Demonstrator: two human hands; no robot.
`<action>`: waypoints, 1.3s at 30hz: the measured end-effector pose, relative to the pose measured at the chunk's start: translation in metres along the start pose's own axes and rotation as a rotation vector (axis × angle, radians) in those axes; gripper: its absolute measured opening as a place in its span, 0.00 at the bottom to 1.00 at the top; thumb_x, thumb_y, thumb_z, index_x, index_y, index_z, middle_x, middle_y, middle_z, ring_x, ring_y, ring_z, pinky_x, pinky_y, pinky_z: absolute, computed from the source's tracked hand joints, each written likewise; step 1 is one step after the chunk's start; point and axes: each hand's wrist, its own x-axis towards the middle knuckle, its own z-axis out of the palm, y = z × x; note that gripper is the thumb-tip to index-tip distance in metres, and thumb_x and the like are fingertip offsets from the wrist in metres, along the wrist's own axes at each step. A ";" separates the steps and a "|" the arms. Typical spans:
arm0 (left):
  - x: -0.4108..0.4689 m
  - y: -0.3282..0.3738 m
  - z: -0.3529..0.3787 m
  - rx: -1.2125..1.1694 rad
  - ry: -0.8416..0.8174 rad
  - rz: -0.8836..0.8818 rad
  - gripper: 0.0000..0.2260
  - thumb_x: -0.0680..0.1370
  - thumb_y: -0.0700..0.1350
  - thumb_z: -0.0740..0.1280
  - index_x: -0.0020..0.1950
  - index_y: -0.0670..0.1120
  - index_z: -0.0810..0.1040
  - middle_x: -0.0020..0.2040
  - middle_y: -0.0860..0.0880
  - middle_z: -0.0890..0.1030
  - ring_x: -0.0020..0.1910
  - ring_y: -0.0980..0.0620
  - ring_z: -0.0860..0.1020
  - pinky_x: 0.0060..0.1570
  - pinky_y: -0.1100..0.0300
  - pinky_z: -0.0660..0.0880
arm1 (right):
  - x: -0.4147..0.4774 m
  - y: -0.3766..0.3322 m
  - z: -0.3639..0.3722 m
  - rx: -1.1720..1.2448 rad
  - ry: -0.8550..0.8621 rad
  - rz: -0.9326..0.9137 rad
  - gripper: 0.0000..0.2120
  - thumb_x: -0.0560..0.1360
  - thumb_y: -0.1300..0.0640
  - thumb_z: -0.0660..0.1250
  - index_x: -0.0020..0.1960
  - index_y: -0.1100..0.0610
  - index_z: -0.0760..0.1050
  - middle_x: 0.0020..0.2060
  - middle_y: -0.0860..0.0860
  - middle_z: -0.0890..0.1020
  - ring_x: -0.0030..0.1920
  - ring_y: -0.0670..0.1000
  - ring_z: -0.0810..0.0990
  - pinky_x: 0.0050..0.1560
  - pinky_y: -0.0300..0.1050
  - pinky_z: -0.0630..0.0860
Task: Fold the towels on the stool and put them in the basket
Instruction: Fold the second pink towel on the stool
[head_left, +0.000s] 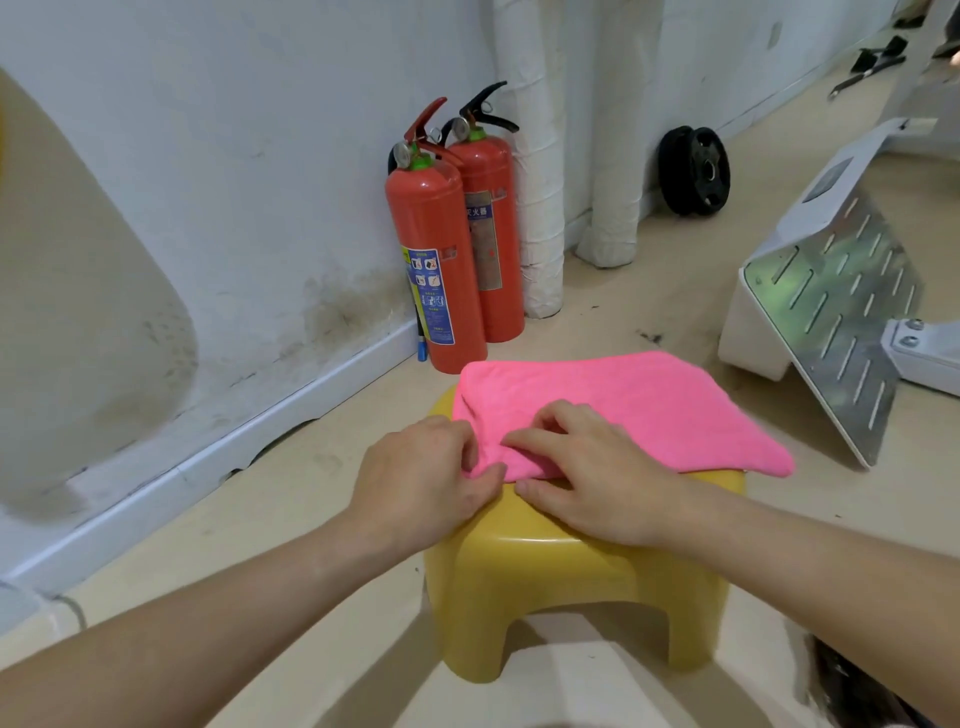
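Note:
A pink towel (634, 400) lies spread across the top of a low yellow plastic stool (561, 582), its right corner hanging past the stool's edge. My left hand (421, 478) pinches the towel's near left corner between thumb and fingers. My right hand (592, 467) rests on the towel's near edge with fingers bent, the thumb under the hem. No basket is in view.
Two red fire extinguishers (452, 244) stand against the white wall behind the stool. White wrapped pipes (540, 182) rise in the corner. A black weight plate (696, 171) leans on the wall. A slotted metal stand (836, 312) sits to the right.

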 end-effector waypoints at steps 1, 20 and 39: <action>0.002 0.002 0.001 -0.002 -0.010 -0.022 0.14 0.71 0.60 0.64 0.37 0.51 0.72 0.36 0.54 0.75 0.39 0.51 0.75 0.38 0.57 0.71 | 0.001 -0.001 0.002 -0.020 0.009 0.003 0.23 0.76 0.40 0.60 0.70 0.41 0.66 0.58 0.49 0.69 0.60 0.52 0.67 0.60 0.57 0.69; 0.006 0.005 -0.005 -0.785 -0.104 -0.214 0.19 0.71 0.43 0.73 0.57 0.54 0.71 0.46 0.49 0.77 0.41 0.51 0.78 0.44 0.56 0.76 | 0.010 -0.007 -0.014 0.000 0.046 -0.030 0.17 0.81 0.46 0.54 0.67 0.46 0.73 0.46 0.53 0.76 0.50 0.55 0.75 0.52 0.48 0.69; 0.017 0.006 -0.004 -0.390 0.299 0.134 0.05 0.71 0.44 0.72 0.45 0.50 0.79 0.36 0.57 0.79 0.37 0.58 0.77 0.41 0.58 0.76 | 0.015 -0.007 -0.027 0.178 0.039 0.024 0.22 0.81 0.48 0.57 0.28 0.49 0.63 0.25 0.45 0.67 0.29 0.44 0.66 0.33 0.42 0.63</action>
